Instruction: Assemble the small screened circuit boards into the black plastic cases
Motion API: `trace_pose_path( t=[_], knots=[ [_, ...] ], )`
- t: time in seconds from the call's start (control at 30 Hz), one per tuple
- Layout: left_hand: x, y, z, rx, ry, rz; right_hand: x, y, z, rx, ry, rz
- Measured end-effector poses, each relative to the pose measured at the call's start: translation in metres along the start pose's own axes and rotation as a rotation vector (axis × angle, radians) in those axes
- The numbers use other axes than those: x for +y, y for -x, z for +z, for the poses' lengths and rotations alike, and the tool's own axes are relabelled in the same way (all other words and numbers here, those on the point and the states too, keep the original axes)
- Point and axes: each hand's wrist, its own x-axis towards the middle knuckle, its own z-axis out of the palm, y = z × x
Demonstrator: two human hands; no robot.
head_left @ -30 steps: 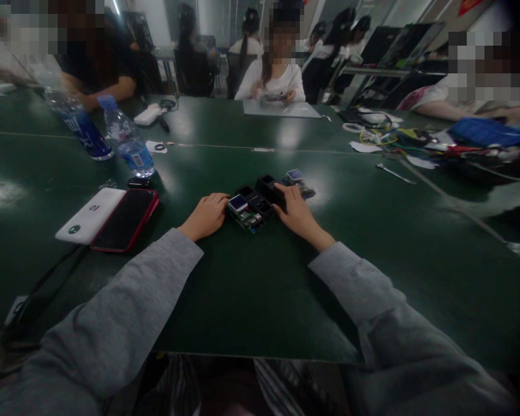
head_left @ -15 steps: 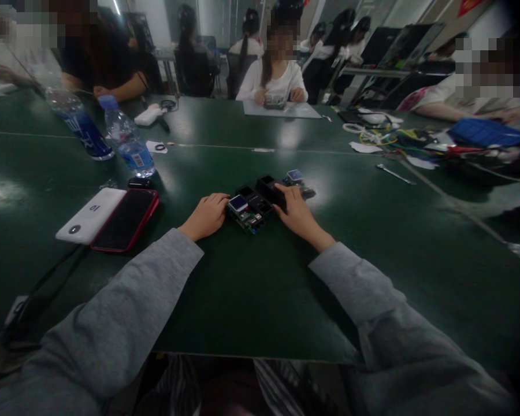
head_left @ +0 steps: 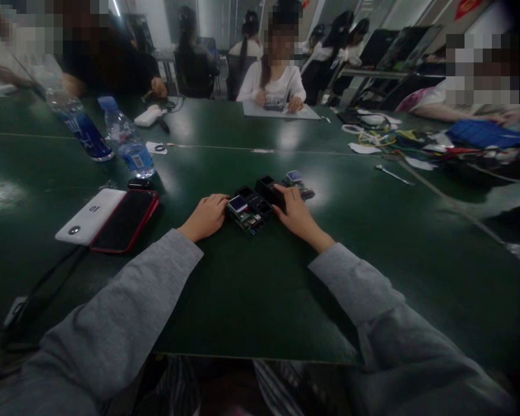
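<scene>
A green circuit board with a small square screen (head_left: 246,219) lies on the glossy dark-green table (head_left: 260,306), the centre of the clock here. Touching it at 1 o'clock is a black rectangular plastic case piece with openings (head_left: 255,199); just beyond stands a black plastic block (head_left: 264,184).

At 9 o'clock, the left hand (head_left: 205,216) rests palm down, fingers loosely bent, fingertips at the board's edge; whether they grip it, I cannot tell. At 3 o'clock, the right hand (head_left: 298,215) sets thumb and forefinger, slightly parted, against the block; how firmly they hold it cannot be told.

A second circuit board with a pale-framed screen (head_left: 302,188) lies at 2 o'clock, partly behind the right hand. A black-screened phone in a red case (head_left: 125,222) lies at 9 o'clock, touching a white power bank (head_left: 91,216). A clear plastic bottle with a blue cap (head_left: 127,136) stands at 10 o'clock.
</scene>
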Motion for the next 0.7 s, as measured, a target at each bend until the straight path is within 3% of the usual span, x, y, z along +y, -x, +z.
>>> trace_pose_path(
  t=[0.7],
  knots=[
    [-0.0016, 0.0007, 0.0015, 0.013, 0.014, 0.001, -0.0003, -0.0001, -0.0007, -0.008, -0.003, 0.009]
  ],
)
